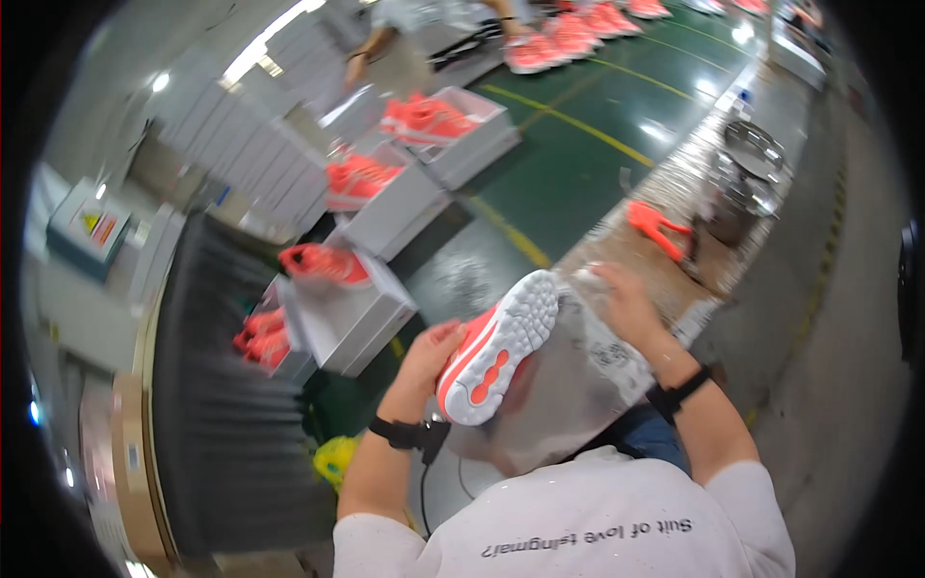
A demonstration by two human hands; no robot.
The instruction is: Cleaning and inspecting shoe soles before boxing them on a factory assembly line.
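My left hand [427, 361] is closed round a coral sneaker [501, 347]. The shoe is tilted, its white knobbly outsole facing up and the heel end toward me. A translucent plastic bag [564, 395] hangs between my arms, beside and partly behind the shoe. With bent fingers, my right hand [628, 308] grips the upper right part of this bag, near the toe end of the sneaker. A small white bit shows at those fingertips, too blurred to name. Both wrists carry black bands.
Open white shoeboxes with coral sneakers [434, 120] stand on the left side, by a dark conveyor belt [241, 405]. At right, a bench [588, 252] bears an orange-handled tool [660, 229] and a shiny metal container [747, 183]. More sneakers line the green table; another person's arm [366, 53] shows beyond.
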